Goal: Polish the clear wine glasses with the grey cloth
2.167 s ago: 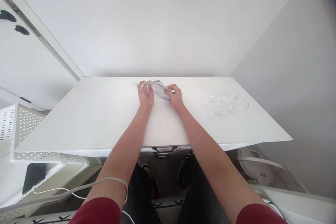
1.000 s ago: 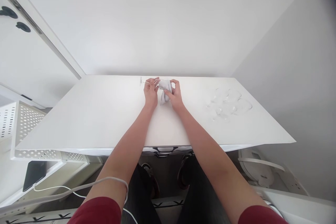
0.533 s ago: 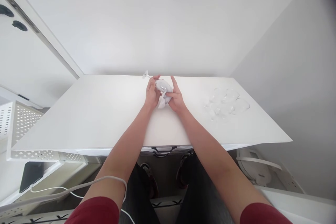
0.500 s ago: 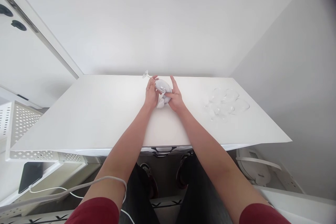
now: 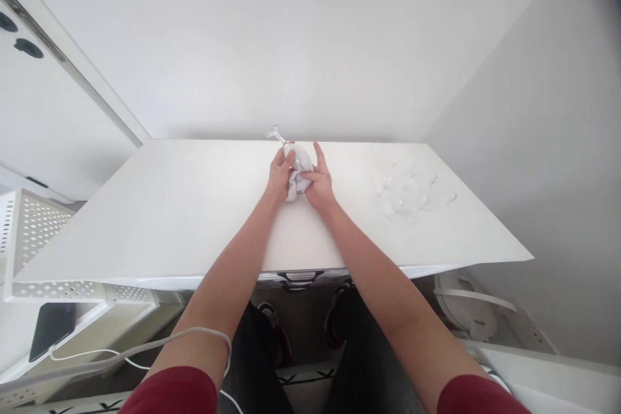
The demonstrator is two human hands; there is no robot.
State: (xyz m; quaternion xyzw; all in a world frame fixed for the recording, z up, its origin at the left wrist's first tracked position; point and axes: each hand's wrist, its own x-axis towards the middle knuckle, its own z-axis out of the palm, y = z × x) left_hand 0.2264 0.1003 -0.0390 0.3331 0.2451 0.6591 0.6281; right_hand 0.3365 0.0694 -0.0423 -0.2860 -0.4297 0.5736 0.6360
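Note:
A clear wine glass (image 5: 276,134) is tilted above the white tabletop, its foot and stem pointing up and to the left. My left hand (image 5: 280,173) is closed around the glass near where the stem meets the bowl. With my right hand (image 5: 321,185) I grip a pale cloth (image 5: 299,186) that is pressed to the bowl, covering much of it and hanging below. One finger of the right hand sticks out away from the cloth. The rim of the glass is hidden by the cloth and the fingers.
Several clear glasses (image 5: 412,191) lie close together on the right part of the white tabletop (image 5: 194,226). A white wall stands behind it. To the lower left are a white perforated basket (image 5: 41,226) and a dark flat device (image 5: 52,330). A white cable (image 5: 160,339) crosses my left forearm.
The glass has turned a little in my hands, its foot swinging slightly up and right. The cloth now wraps more of the bowl and bunches differently. The view has shifted slightly.

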